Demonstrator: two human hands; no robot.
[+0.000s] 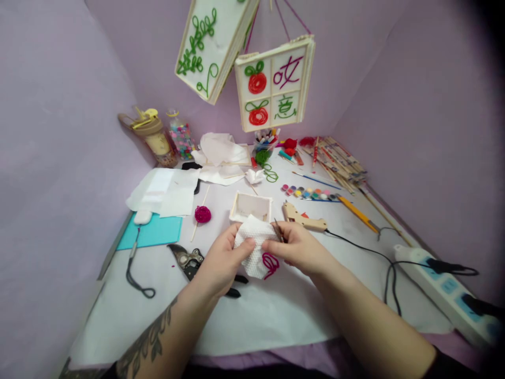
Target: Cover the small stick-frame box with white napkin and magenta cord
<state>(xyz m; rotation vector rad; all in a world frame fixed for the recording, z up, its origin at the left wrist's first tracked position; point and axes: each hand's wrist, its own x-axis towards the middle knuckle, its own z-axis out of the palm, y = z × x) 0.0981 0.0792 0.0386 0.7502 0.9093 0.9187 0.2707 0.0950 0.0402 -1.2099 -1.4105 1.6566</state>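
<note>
My left hand (226, 252) pinches the left side of a white, dimpled piece of cloth or soft paper (254, 258), thumb on top. My right hand (302, 247) grips its right side, thumb pressed on the face. A slim dark metal tool (278, 230), perhaps tweezers or scissors, sticks up from the right fingers; the rest of it is hidden. Loops of magenta yarn (270, 265) lie at the piece's lower right corner. Just behind the hands stands a small open white box (236, 210). Black-handled pliers (187, 261) lie partly under my left forearm.
A beige glue gun (305, 217) lies right, its cord running to a power strip (445, 284). Beyond are paint pots (311, 193) and a yellow cutter (359, 213). Left are a magenta yarn coil (202, 214) and turquoise board (153, 232). Decorated panels (272, 84) hang above.
</note>
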